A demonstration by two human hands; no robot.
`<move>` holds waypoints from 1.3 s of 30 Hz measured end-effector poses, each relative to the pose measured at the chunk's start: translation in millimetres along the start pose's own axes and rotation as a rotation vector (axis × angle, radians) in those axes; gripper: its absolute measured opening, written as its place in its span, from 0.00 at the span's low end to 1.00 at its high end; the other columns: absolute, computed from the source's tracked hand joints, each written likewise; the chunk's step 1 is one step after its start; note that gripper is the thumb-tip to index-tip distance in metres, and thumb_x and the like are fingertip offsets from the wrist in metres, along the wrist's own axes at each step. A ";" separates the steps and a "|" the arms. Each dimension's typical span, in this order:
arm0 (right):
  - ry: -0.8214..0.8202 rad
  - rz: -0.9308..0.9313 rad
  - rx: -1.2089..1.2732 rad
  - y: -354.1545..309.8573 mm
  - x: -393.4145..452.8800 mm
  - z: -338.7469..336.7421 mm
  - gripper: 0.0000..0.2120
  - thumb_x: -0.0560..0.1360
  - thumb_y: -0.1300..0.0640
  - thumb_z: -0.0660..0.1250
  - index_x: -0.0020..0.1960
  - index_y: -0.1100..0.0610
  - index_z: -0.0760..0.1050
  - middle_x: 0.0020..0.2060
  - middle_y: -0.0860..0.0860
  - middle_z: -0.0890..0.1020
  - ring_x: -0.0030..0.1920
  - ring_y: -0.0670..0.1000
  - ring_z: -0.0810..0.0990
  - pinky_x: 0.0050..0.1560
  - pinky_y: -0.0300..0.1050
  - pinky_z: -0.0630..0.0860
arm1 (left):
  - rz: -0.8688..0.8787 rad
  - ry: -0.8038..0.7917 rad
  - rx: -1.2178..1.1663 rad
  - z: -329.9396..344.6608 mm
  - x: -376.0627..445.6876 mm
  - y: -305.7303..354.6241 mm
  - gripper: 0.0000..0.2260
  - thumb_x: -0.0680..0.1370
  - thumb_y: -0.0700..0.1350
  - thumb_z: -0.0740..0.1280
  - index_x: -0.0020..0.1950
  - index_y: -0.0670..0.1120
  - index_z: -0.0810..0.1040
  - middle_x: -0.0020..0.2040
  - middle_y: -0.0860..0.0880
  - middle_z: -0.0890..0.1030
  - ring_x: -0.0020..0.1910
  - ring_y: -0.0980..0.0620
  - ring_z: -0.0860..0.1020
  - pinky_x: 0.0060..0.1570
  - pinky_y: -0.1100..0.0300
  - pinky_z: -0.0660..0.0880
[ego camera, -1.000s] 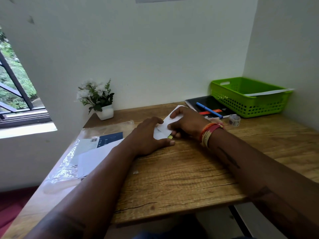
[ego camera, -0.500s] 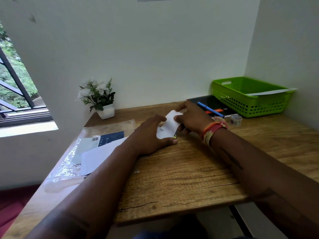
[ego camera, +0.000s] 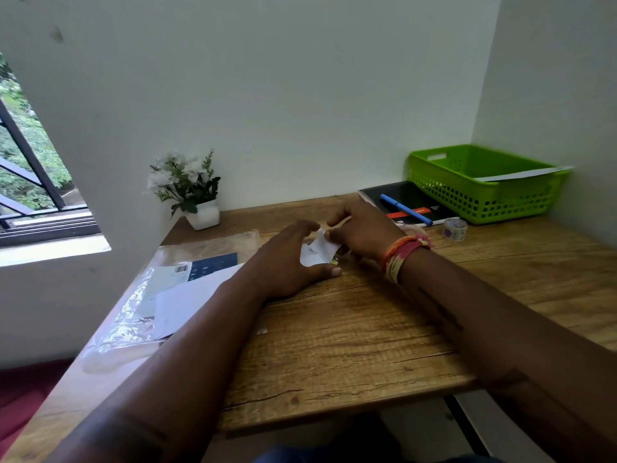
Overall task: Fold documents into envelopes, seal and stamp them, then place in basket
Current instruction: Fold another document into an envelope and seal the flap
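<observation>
A small white folded paper (ego camera: 316, 251) lies at the middle of the wooden desk (ego camera: 350, 342), between my hands. My left hand (ego camera: 290, 262) rests on its left part, thumb stretched along the near edge. My right hand (ego camera: 362, 233) pinches the raised right flap of the paper, bent over toward the left. Most of the paper is hidden by the two hands. The green basket (ego camera: 484, 182) stands at the back right with a white sheet (ego camera: 524, 173) lying across its rim.
A plastic sleeve with white envelopes (ego camera: 180, 295) lies at the left. A potted white flower (ego camera: 190, 188) stands by the wall. A black notebook (ego camera: 405, 202) with a blue pen (ego camera: 405, 209) and a tape roll (ego camera: 454, 228) sit by the basket.
My right hand has lifted the paper's right flap off the desk and folded it leftward. The paper looks smaller between the hands. My left hand stays pressed on it.
</observation>
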State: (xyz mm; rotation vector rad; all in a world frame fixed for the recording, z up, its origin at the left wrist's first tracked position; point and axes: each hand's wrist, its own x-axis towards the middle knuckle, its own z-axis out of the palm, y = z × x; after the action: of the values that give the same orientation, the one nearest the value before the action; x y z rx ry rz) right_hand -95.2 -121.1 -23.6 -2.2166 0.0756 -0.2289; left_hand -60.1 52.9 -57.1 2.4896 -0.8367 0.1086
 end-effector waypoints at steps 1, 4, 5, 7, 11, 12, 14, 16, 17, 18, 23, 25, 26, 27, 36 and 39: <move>-0.006 -0.006 -0.024 1.1 -0.1 2.2 0.07 0.76 0.54 0.72 0.53 0.52 0.78 0.45 0.51 0.82 0.41 0.51 0.82 0.35 0.42 0.74 | 0.002 0.001 0.001 -0.4 -0.1 0.3 0.42 0.68 0.68 0.74 0.76 0.56 0.61 0.76 0.52 0.69 0.69 0.52 0.71 0.61 0.59 0.69; -0.060 -0.017 -0.117 1.6 1.2 3.7 0.04 0.75 0.55 0.72 0.49 0.53 0.82 0.44 0.51 0.84 0.39 0.48 0.81 0.36 0.40 0.74 | 0.000 -0.003 -0.006 -1.9 -0.8 1.2 0.43 0.68 0.69 0.74 0.77 0.56 0.61 0.76 0.51 0.69 0.70 0.51 0.71 0.63 0.57 0.70; -0.068 -0.021 -0.128 1.8 1.6 3.2 0.03 0.75 0.55 0.72 0.48 0.54 0.84 0.44 0.50 0.84 0.40 0.47 0.81 0.38 0.41 0.75 | 0.000 -0.004 -0.008 -2.2 -1.0 1.5 0.43 0.68 0.69 0.74 0.77 0.56 0.61 0.76 0.51 0.69 0.70 0.51 0.71 0.64 0.57 0.70; -0.062 -0.037 -0.125 1.8 2.5 3.0 0.04 0.75 0.56 0.72 0.48 0.54 0.85 0.45 0.49 0.85 0.44 0.47 0.81 0.44 0.41 0.76 | 0.004 -0.005 -0.008 -2.1 -1.0 1.9 0.43 0.68 0.69 0.73 0.77 0.56 0.61 0.76 0.51 0.69 0.70 0.51 0.71 0.64 0.57 0.70; -0.029 -0.106 -0.136 0.0 1.3 5.3 0.05 0.76 0.56 0.70 0.48 0.55 0.85 0.45 0.49 0.85 0.47 0.47 0.81 0.50 0.43 0.77 | 0.017 -0.007 0.000 -0.6 -0.7 1.5 0.42 0.68 0.68 0.74 0.77 0.56 0.61 0.76 0.52 0.69 0.70 0.51 0.70 0.63 0.57 0.69; -0.044 -0.104 -0.162 -0.8 0.9 5.8 0.05 0.76 0.56 0.70 0.48 0.54 0.85 0.45 0.49 0.85 0.46 0.47 0.81 0.49 0.43 0.77 | 0.021 -0.011 0.000 -0.2 -0.6 1.3 0.42 0.69 0.68 0.74 0.77 0.56 0.61 0.76 0.52 0.69 0.70 0.51 0.70 0.63 0.57 0.69; -0.087 -0.088 -0.210 -1.2 0.7 7.3 0.06 0.76 0.55 0.70 0.48 0.52 0.86 0.45 0.49 0.86 0.45 0.47 0.81 0.45 0.41 0.76 | 0.028 -0.014 0.000 0.0 -0.2 1.1 0.42 0.69 0.68 0.74 0.77 0.55 0.61 0.76 0.51 0.69 0.71 0.51 0.70 0.64 0.56 0.69; -0.102 -0.073 -0.230 -1.2 0.3 7.9 0.06 0.76 0.55 0.70 0.49 0.52 0.86 0.46 0.49 0.86 0.44 0.47 0.82 0.45 0.41 0.77 | 0.027 -0.015 0.003 -0.2 0.4 0.8 0.43 0.69 0.68 0.74 0.77 0.55 0.61 0.76 0.51 0.68 0.71 0.51 0.70 0.65 0.55 0.69; -0.094 -0.073 -0.233 -1.9 -0.7 7.8 0.07 0.77 0.55 0.69 0.49 0.52 0.86 0.46 0.50 0.86 0.44 0.48 0.82 0.47 0.43 0.78 | 0.025 -0.015 0.005 -0.2 0.5 0.4 0.43 0.69 0.68 0.74 0.77 0.55 0.60 0.76 0.51 0.68 0.71 0.51 0.70 0.65 0.55 0.69; -0.079 -0.074 -0.231 -3.0 -1.2 7.5 0.07 0.77 0.55 0.68 0.50 0.53 0.86 0.46 0.51 0.86 0.45 0.49 0.82 0.49 0.45 0.79 | 0.027 -0.013 0.005 -0.1 0.6 0.3 0.43 0.69 0.68 0.74 0.77 0.56 0.60 0.76 0.52 0.68 0.71 0.51 0.70 0.65 0.56 0.69; -0.036 -0.070 -0.207 -10.6 -5.8 9.3 0.10 0.79 0.51 0.66 0.52 0.55 0.83 0.45 0.53 0.85 0.45 0.51 0.82 0.53 0.52 0.80 | 0.035 0.001 -0.027 0.4 0.6 -0.4 0.42 0.69 0.67 0.74 0.77 0.55 0.61 0.74 0.53 0.71 0.67 0.53 0.72 0.59 0.59 0.70; -0.058 -0.050 -0.168 -12.2 -7.6 10.1 0.11 0.79 0.50 0.65 0.52 0.56 0.82 0.45 0.53 0.85 0.44 0.52 0.83 0.50 0.51 0.81 | 0.035 0.002 -0.038 0.3 0.6 -1.6 0.43 0.68 0.67 0.75 0.77 0.55 0.61 0.73 0.53 0.72 0.66 0.54 0.73 0.58 0.59 0.70; -0.061 -0.034 -0.145 -12.6 -8.3 9.5 0.10 0.79 0.49 0.66 0.52 0.55 0.80 0.45 0.53 0.85 0.43 0.52 0.83 0.47 0.50 0.81 | 0.036 0.004 -0.042 0.2 0.6 -2.0 0.43 0.68 0.67 0.75 0.77 0.56 0.60 0.73 0.53 0.72 0.66 0.54 0.73 0.58 0.59 0.70; -0.067 -0.012 -0.107 -13.0 -9.0 8.6 0.09 0.79 0.49 0.66 0.53 0.54 0.79 0.45 0.52 0.85 0.41 0.52 0.83 0.44 0.49 0.80 | 0.037 0.004 -0.045 0.2 0.5 -2.1 0.43 0.68 0.67 0.75 0.77 0.57 0.60 0.73 0.53 0.72 0.67 0.53 0.73 0.58 0.58 0.70; -0.266 0.374 0.488 -4.4 -0.5 8.5 0.10 0.78 0.54 0.66 0.57 0.57 0.77 0.40 0.57 0.76 0.23 0.46 0.68 0.21 0.36 0.60 | 0.042 0.011 -0.052 2.7 -1.1 -3.3 0.41 0.68 0.67 0.74 0.75 0.58 0.61 0.71 0.54 0.73 0.63 0.55 0.74 0.58 0.58 0.71; -0.343 0.373 0.520 -3.3 -2.5 4.5 0.09 0.79 0.55 0.65 0.57 0.57 0.76 0.37 0.54 0.79 0.23 0.45 0.68 0.20 0.35 0.61 | 0.051 0.010 -0.036 3.2 -2.3 -1.8 0.41 0.69 0.67 0.74 0.76 0.58 0.61 0.72 0.54 0.72 0.65 0.54 0.73 0.59 0.57 0.71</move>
State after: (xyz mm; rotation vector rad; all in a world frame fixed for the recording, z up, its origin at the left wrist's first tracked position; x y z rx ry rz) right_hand -96.8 -115.2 -24.0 -1.6565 0.2126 0.3086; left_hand -61.2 53.8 -61.2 2.4326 -0.8905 0.1224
